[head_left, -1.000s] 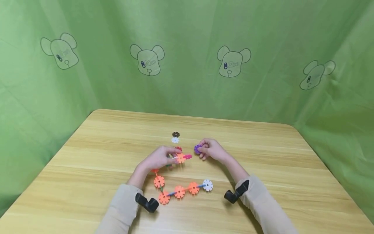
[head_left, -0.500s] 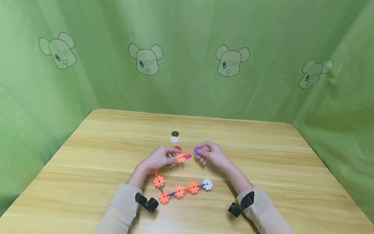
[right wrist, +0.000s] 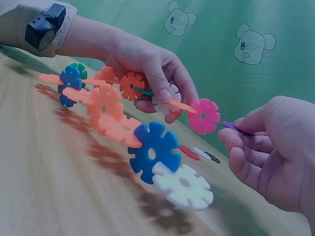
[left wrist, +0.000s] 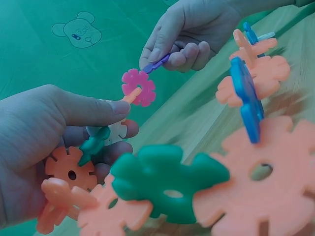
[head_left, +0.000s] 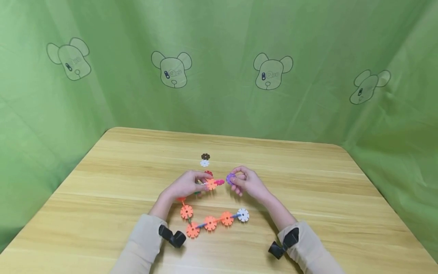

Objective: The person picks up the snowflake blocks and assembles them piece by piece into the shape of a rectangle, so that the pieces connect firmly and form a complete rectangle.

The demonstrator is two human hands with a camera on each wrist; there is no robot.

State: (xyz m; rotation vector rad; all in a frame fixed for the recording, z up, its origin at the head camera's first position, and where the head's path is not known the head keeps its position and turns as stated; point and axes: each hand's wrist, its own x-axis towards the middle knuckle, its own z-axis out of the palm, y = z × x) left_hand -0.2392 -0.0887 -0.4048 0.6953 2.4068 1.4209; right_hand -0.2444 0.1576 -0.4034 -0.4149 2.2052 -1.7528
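My left hand (head_left: 186, 184) holds a chain of notched plastic snowflake discs near its far end, with thumb and fingers about a white disc (right wrist: 167, 100) and an orange disc (head_left: 211, 184). Beyond the fingertips a pink disc (right wrist: 204, 116) forms the chain's tip. My right hand (head_left: 251, 182) pinches a purple snowflake disc (head_left: 230, 179) between thumb and forefinger. In the right wrist view this disc is edge-on, a small gap from the pink one. Orange, green and blue discs make up the rest of the chain, which curves towards me to a white end disc (head_left: 243, 215).
Three loose discs lie in a row beyond the left hand: red (head_left: 208, 173), white (head_left: 204, 163) and dark brown (head_left: 205, 156). The wooden table (head_left: 308, 171) is backed by a green curtain (head_left: 219, 106) printed with bear heads.
The right hand has come slightly down and towards the left hand, bringing the purple disc nearer the pink one. The left hand and the chain have hardly moved.
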